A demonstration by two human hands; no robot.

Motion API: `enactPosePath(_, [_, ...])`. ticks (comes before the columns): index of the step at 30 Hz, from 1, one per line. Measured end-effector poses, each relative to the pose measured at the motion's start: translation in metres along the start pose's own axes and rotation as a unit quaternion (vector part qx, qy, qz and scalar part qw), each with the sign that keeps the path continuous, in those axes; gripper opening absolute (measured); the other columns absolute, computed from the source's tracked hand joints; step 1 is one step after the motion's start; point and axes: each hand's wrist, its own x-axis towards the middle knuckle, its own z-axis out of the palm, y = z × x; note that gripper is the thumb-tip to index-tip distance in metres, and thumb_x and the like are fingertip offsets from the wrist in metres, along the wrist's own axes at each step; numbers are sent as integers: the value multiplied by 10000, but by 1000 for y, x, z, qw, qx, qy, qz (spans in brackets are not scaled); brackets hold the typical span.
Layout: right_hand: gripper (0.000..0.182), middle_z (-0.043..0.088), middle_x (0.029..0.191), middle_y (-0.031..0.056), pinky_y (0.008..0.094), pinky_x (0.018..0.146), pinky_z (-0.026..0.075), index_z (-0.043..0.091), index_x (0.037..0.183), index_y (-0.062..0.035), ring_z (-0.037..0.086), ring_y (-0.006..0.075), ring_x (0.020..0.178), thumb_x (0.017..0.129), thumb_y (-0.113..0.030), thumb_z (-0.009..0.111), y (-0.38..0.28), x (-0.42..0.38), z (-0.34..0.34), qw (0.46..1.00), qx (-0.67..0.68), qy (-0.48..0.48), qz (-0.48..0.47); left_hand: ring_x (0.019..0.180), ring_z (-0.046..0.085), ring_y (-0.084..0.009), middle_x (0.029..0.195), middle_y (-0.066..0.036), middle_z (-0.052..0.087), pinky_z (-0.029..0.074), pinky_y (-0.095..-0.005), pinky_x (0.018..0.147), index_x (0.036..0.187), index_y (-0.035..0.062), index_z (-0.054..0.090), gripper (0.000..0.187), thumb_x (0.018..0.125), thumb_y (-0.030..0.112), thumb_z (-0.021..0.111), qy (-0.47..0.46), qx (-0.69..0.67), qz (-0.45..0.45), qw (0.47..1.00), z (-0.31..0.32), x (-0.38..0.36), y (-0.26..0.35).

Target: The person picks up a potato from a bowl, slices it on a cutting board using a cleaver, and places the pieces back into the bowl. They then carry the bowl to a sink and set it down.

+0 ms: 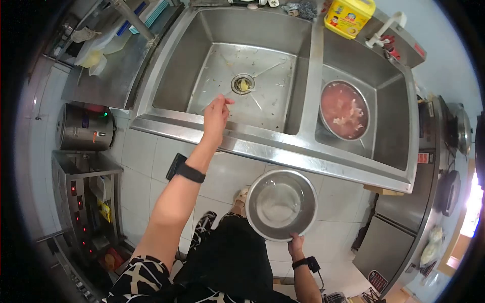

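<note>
The steel bowl (pixel 281 204) is in your right hand (pixel 296 245), low in front of your body and below the front edge of the sink (pixel 313 50). Your fingers are closed on its near rim, and the bowl tilts a little toward you, so its inside shows. It seems to have only a little clear water or a wet shine at the bottom; I cannot tell which.

Your left hand (pixel 216 117) is stretched out over the left basin (pixel 242 76). The fingers are pinched together, with the fingertips pointing to the drain (pixel 243 84). Whether something small is between them I cannot tell; it is too small to see.

As I judge it, you are in a rinsing and clearing step: the bowl is almost emptied and the left hand is busy with scraps in the basin. The next move probably asks you to keep the bowl level, so that nothing drips on the floor, and to reach a bit further if you want the drain itself.

About the containers:
- The left basin has no standing water, only thin pale scraps over its bottom, and a yellowish bit sits in the drain.
- The right basin (pixel 389 106) holds a round metal basin (pixel 345 110) filled with reddish water, and pale pieces float in it.
- A yellow tub (pixel 349 16) with a printed label stands on the back ledge between the two basins; its lid is on, so the contents are hidden.
</note>
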Motion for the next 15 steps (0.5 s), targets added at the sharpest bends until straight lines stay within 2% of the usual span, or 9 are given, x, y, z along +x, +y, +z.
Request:
enactPosePath(1, [225, 550, 856, 59, 332, 724, 469, 495, 926, 2, 559, 191, 797, 711, 35, 550, 5, 14, 10, 999, 14, 15, 30, 586, 448, -88, 646, 35, 480, 366, -253, 543, 947, 37, 589, 328, 952, 313, 412, 39, 79, 12, 996, 4, -8, -1])
enactPosePath(2, [225, 550, 856, 59, 332, 724, 469, 495, 926, 2, 559, 191, 797, 711, 35, 550, 10, 27, 16, 999, 14, 16, 34, 586, 448, -88, 646, 35, 480, 366, -253, 543, 947, 37, 589, 328, 952, 313, 412, 40, 83, 9, 996, 6, -11, -8])
enactPosePath(4, [288, 550, 887, 76, 339, 724, 472, 464, 978, 1, 560, 202, 811, 708, 38, 557, 21, 57, 28, 996, -16, -8, 85, 649, 487, -122, 708, 1, 513, 382, -269, 562, 871, 82, 614, 216, 906, 256, 490, 99, 334, 228, 909, 11, -14, -18])
enactPosePath(5, [184, 554, 804, 63, 365, 601, 457, 508, 866, -11, 557, 200, 741, 696, 6, 576, 25, 65, 38, 998, -16, -13, 55, 815, 523, -188, 916, -25, 569, 411, -332, 700, 915, 125, 618, 139, 832, 216, 553, 98, 478, 275, 828, 8, -14, -22])
enactPosePath(6, [184, 554, 804, 63, 365, 601, 457, 508, 866, -11, 557, 200, 741, 696, 6, 576, 29, 74, 51, 998, -14, -10, 54, 815, 523, -188, 916, -25, 569, 411, -332, 700, 915, 125, 618, 139, 832, 216, 553, 95, 477, 275, 829, 6, -18, -24])
enactPosePath(8, [145, 550, 761, 60, 356, 591, 455, 515, 831, -19, 557, 202, 703, 700, 0, 574, 34, 90, 72, 997, 12, 61, 42, 1049, 483, -268, 1091, -65, 563, 328, -414, 934, 957, 114, 616, 196, 791, 204, 563, 34, 585, 327, 741, 12, -23, -29])
enactPosePath(10, [156, 557, 772, 52, 346, 576, 445, 528, 864, -29, 556, 198, 705, 714, -5, 564, 45, 114, 77, 998, 43, -11, 38, 1079, 467, -268, 1119, -54, 553, 289, -438, 971, 966, 120, 619, 211, 782, 208, 565, 14, 600, 326, 730, 18, -30, -28])
enactPosePath(11, [203, 568, 826, 41, 332, 565, 437, 535, 924, -35, 558, 189, 728, 725, 2, 549, 42, 121, 86, 998, 26, -5, 48, 1109, 452, -268, 1148, -43, 544, 250, -463, 1007, 974, 125, 621, 226, 772, 211, 567, 4, 622, 320, 714, 20, -31, -27])
enactPosePath(15, [199, 572, 841, 35, 316, 550, 430, 549, 929, -50, 558, 165, 740, 735, -14, 579, 28, 156, 126, 997, 14, -7, 79, 1125, 449, -269, 1156, -35, 546, 245, -480, 1015, 973, 123, 623, 225, 781, 210, 544, 9, 634, 301, 712, 23, -30, -26])
